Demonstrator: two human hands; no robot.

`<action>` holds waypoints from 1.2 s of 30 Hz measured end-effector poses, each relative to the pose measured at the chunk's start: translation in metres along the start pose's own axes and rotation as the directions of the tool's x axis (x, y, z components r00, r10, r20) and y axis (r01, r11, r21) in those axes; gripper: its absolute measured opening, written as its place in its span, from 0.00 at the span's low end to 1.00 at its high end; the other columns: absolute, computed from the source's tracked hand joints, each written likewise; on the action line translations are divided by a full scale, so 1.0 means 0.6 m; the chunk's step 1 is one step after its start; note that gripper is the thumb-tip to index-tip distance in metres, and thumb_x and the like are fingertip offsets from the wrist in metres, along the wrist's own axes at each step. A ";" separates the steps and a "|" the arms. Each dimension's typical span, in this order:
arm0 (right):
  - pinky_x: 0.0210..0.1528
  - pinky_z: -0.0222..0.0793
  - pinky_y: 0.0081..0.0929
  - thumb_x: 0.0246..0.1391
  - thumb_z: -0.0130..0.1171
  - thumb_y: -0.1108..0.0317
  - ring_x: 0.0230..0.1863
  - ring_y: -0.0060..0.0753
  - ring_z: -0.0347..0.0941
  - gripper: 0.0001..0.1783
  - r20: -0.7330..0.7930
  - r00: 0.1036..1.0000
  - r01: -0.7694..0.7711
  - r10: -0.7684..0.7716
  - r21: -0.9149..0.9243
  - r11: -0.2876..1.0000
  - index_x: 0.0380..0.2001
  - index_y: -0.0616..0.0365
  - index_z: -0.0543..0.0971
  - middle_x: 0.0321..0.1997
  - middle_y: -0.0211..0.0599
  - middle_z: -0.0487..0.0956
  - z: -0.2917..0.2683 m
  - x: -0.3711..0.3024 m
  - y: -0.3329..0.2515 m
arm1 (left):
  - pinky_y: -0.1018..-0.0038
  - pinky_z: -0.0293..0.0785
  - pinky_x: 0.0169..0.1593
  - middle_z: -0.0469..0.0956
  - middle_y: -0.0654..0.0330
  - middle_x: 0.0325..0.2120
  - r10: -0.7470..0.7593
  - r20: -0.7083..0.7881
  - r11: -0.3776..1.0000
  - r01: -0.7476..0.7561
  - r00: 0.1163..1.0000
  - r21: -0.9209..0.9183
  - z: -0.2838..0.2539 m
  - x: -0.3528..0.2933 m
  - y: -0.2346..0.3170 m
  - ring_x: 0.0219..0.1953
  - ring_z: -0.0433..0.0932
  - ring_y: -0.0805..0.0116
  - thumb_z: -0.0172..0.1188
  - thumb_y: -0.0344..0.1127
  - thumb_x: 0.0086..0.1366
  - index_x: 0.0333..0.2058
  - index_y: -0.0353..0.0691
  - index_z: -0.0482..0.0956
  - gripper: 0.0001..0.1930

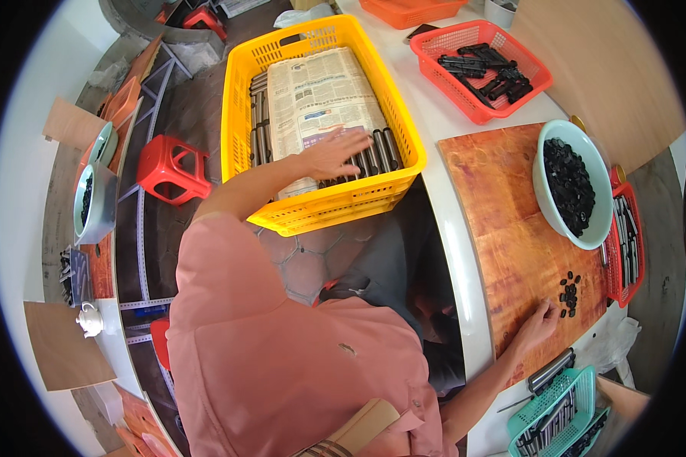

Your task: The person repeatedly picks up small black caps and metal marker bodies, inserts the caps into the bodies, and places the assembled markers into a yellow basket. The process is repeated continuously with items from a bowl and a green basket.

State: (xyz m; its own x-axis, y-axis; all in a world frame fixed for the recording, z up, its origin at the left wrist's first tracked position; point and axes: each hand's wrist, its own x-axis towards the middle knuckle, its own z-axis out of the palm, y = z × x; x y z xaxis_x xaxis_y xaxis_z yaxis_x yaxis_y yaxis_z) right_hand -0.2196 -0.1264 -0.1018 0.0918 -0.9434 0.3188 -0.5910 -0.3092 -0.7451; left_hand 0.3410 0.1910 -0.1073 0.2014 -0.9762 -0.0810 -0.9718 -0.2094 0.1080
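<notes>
My left hand [337, 153] lies with its fingers stretched out at the near end of a yellow plastic crate [324, 193]. Under and beside those fingers stand dark metal tubes [389, 148] in a row. A sheet of newspaper [312, 84] covers most of the crate's contents. On the right, my right hand [540, 324] rests low over a stained wooden board [503, 228], fingers curled together; anything between them is too small to make out. Just beyond its fingertips is a loose cluster of small black oval pieces [569, 293].
A pale green bowl [542, 179] of black pieces sits on the board. Around it are a red basket [480, 114] of black tubular parts, a narrow red basket [639, 259] of metal rods, and a green basket [522, 426] of tubes. A red stool [156, 164] stands left of the crate.
</notes>
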 end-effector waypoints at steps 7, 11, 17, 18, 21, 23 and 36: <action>0.37 0.69 0.35 0.68 0.59 0.62 0.33 0.37 0.70 0.16 0.009 1.000 0.012 -0.012 -0.015 1.000 0.35 0.68 0.78 0.31 0.42 0.77 0.004 0.007 0.036 | 0.49 0.38 0.78 0.42 0.55 0.77 -0.437 -0.307 0.899 0.416 0.845 -0.134 -0.046 -0.041 -0.097 0.78 0.40 0.51 0.34 0.63 0.77 0.76 0.50 0.47 0.37; 0.38 0.70 0.37 0.67 0.59 0.62 0.33 0.39 0.72 0.16 0.003 1.000 0.007 -0.006 -0.038 0.999 0.36 0.68 0.79 0.33 0.45 0.80 0.005 0.007 0.043 | 0.49 0.40 0.77 0.43 0.56 0.77 -0.350 -0.266 0.924 0.377 0.898 0.057 -0.045 -0.067 -0.085 0.78 0.41 0.50 0.41 0.60 0.76 0.76 0.51 0.47 0.37; 0.36 0.70 0.42 0.63 0.57 0.58 0.28 0.41 0.72 0.18 -0.019 0.986 -0.166 0.165 -0.152 0.974 0.34 0.66 0.81 0.28 0.51 0.80 -0.006 -0.018 -0.092 | 0.47 0.40 0.77 0.44 0.56 0.77 -0.053 -0.021 0.990 0.055 0.998 0.130 -0.036 -0.040 0.000 0.78 0.44 0.49 0.55 0.52 0.71 0.75 0.53 0.50 0.39; 0.33 0.66 0.38 0.63 0.58 0.63 0.28 0.33 0.68 0.14 -0.027 0.989 -0.150 0.148 -0.125 0.981 0.32 0.66 0.79 0.26 0.46 0.78 -0.004 -0.016 -0.071 | 0.48 0.39 0.77 0.44 0.56 0.77 -0.039 0.025 0.994 0.036 0.999 0.101 -0.033 -0.031 0.011 0.78 0.43 0.49 0.56 0.52 0.71 0.75 0.53 0.52 0.39; 0.37 0.73 0.43 0.60 0.59 0.59 0.31 0.53 0.80 0.16 -0.019 0.992 -0.122 0.121 -0.160 0.980 0.34 0.64 0.83 0.30 0.54 0.82 -0.004 -0.006 -0.070 | 0.50 0.38 0.77 0.43 0.55 0.77 -0.035 0.097 0.990 0.022 0.995 0.136 0.013 -0.039 -0.002 0.78 0.41 0.52 0.50 0.51 0.73 0.75 0.51 0.53 0.36; 0.37 0.74 0.47 0.59 0.61 0.59 0.32 0.57 0.81 0.14 -0.056 0.994 -0.096 0.089 -0.154 0.983 0.33 0.61 0.83 0.30 0.54 0.83 0.000 -0.006 -0.051 | 0.51 0.36 0.77 0.43 0.53 0.77 -0.033 0.100 0.978 0.012 0.994 0.210 0.023 -0.037 -0.008 0.78 0.41 0.50 0.40 0.57 0.76 0.76 0.50 0.51 0.35; 0.41 0.73 0.49 0.62 0.58 0.59 0.37 0.59 0.80 0.16 0.007 0.985 -0.171 0.170 0.005 0.985 0.36 0.65 0.83 0.32 0.57 0.83 -0.012 -0.005 -0.079 | 0.48 0.35 0.77 0.47 0.51 0.76 -0.375 -0.069 0.927 0.376 0.925 0.007 0.055 0.039 -0.269 0.78 0.43 0.49 0.36 0.54 0.78 0.76 0.45 0.49 0.34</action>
State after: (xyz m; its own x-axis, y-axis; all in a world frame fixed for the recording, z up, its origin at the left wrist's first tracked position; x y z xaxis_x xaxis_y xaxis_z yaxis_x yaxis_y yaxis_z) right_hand -0.1974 -0.1080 -0.0633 -0.0047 -0.9831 0.1830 -0.5940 -0.1444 -0.7914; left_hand 0.4988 0.2038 -0.1594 0.5588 -0.8279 -0.0475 -0.8255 -0.5608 0.0631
